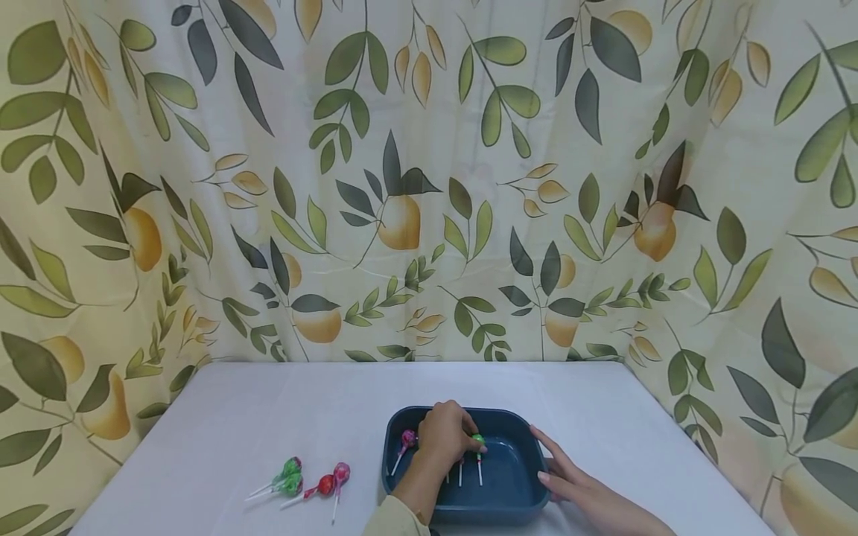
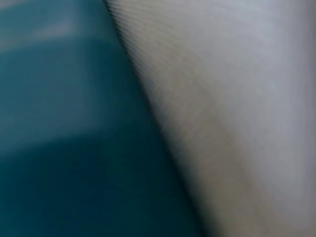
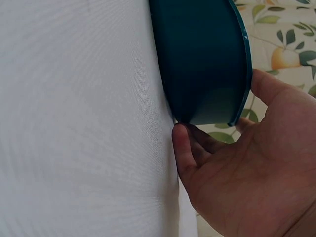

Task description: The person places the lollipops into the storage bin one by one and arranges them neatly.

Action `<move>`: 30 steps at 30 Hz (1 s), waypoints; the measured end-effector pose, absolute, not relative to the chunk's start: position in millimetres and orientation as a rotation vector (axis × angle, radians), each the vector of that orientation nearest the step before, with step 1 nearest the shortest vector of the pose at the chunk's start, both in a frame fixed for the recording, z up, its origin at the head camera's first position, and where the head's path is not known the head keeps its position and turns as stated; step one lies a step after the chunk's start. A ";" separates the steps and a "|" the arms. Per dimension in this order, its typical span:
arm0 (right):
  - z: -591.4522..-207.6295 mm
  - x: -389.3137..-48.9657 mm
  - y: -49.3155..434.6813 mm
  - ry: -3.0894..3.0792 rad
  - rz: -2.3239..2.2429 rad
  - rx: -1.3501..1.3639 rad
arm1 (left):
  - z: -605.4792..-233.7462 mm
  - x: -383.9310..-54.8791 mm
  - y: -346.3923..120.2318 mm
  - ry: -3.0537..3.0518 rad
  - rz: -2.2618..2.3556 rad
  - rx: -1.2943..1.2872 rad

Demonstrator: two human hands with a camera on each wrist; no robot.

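In my remote head view, lower centre, the left hand (image 1: 444, 432) pinches a green lollipop (image 1: 478, 438) within the blue tray (image 1: 496, 514); the right hand (image 1: 575, 485), fingers spread, touches the tray's right end. More lollipops (image 1: 325, 485) lie lower left.

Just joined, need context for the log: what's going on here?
A person is handling lollipops at a white table. Their left hand is inside a dark blue box, pinching a green lollipop. Their right hand touches the box's right side. A pink lollipop lies at the box's left end, and more sticks show beside the left hand. Four other lollipops lie on the table left of the box: two green, one red, one pink.
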State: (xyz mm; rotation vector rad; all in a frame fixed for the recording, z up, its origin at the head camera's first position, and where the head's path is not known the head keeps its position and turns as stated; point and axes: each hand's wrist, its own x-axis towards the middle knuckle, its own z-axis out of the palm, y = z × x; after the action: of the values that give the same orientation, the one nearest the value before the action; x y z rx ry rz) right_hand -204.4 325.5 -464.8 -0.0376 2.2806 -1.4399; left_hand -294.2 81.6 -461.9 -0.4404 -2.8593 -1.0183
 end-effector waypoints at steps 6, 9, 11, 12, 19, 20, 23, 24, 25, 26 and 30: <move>-465.4 -205.6 323.2 2.296 -1.431 -0.004 | -460.1 -292.9 81.0 -2.865 -1.025 -0.412; -466.3 -206.3 323.5 2.299 -1.430 -0.002 | -459.3 -292.8 80.9 -2.867 -1.022 -0.404; -466.7 -206.8 323.7 2.302 -1.430 0.000 | -459.1 -292.9 80.8 -2.870 -1.022 -0.401; -466.9 -207.0 323.9 2.305 -1.427 -0.005 | -459.3 -292.9 80.7 -2.871 -1.020 -0.400; -468.3 -208.5 324.3 2.316 -1.416 0.010 | -461.8 -292.4 80.2 -2.856 -1.029 -0.415; -468.3 -208.7 324.2 2.315 -1.416 0.018 | -461.9 -292.1 80.2 -2.854 -1.035 -0.418; -468.2 -208.7 324.3 2.314 -1.413 0.025 | -460.7 -291.2 80.1 -2.847 -1.043 -0.425; -468.0 -208.6 324.6 2.311 -1.413 0.015 | -460.3 -291.1 80.1 -2.846 -1.046 -0.426; -467.8 -208.5 324.8 2.309 -1.415 0.010 | -459.9 -291.0 80.0 -2.844 -1.050 -0.426; -467.6 -208.3 325.3 2.305 -1.414 -0.002 | -459.6 -291.0 79.9 -2.842 -1.050 -0.427; -466.5 -207.1 326.7 2.293 -1.420 -0.037 | -458.8 -291.1 79.7 -2.839 -1.055 -0.424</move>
State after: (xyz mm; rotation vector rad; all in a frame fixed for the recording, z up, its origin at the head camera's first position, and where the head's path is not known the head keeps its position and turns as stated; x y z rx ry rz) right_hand -207.1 326.7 -466.5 -0.0370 2.2926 -1.4198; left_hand -291.1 79.7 -458.8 -0.4238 -2.8391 -1.0551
